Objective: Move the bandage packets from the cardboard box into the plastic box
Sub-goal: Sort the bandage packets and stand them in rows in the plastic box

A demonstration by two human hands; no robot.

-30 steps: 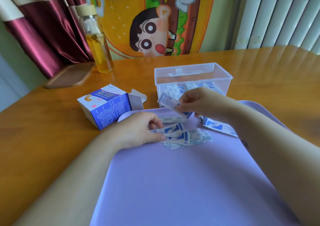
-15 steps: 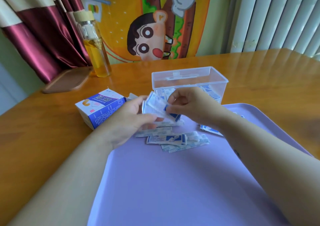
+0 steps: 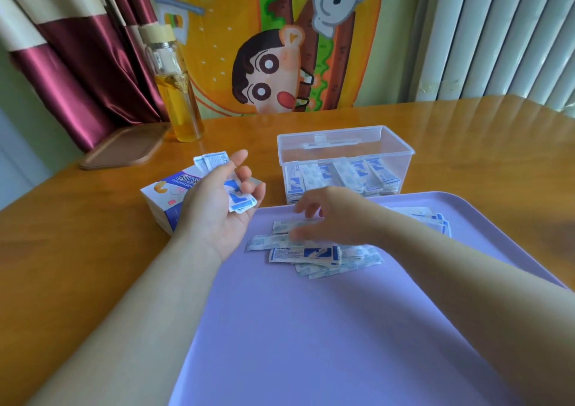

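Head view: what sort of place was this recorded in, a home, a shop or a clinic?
Most likely a room in a home: a wooden table, a cartoon hanging behind it, a maroon curtain, and what looks like a white radiator.

Cardboard box (image 3: 161, 198): the left hand (image 3: 217, 212) covers its near right part, so the open end is out of sight.
Held bandage packets (image 3: 241, 202): bunched between palm and curled fingers (image 3: 239, 160). Their number cannot be told and the print is too small to read.
Right hand (image 3: 329, 216): blurred. Whether it touches or pinches anything cannot be told.
Loose bandage packets (image 3: 306, 253): the far part of the pile lies under the right hand and wrist.
Far bandage packets (image 3: 435, 219): mostly behind the right forearm.
Plastic box (image 3: 343, 160): the foot of its front wall is hidden by the tray rim and the right hand.
Tray (image 3: 311, 343): cut off by the bottom edge.
Bottle (image 3: 177, 94): blurred, so what floats in the yellow liquid is unclear.
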